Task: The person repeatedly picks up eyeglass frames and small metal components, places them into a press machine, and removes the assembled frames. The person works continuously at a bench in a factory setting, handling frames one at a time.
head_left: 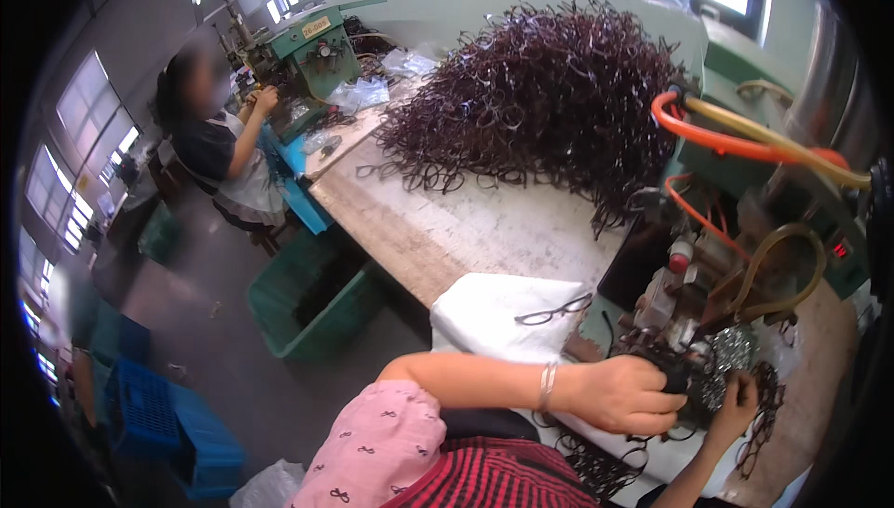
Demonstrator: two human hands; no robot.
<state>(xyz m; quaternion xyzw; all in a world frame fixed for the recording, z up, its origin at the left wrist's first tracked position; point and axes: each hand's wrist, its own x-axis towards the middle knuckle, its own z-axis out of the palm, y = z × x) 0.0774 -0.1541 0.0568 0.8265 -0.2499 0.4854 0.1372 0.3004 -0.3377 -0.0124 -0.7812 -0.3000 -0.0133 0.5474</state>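
Left hand [626, 394] grips a dark knob; right hand [738, 403] pinches a frame [756, 419] hanging toward six o'clock; frame pile [540, 89] at twelve.

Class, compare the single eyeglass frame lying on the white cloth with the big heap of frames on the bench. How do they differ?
The single frame lies alone and flat on the white cloth, close to the person's left hand; the heap is a tall tangled mound farther back on the bench. The single frame's outline reads clearly, while frames in the heap overlap and blur together. The heap rests on bare wood, not cloth. Both are dark, thin and lensless as far as visible.
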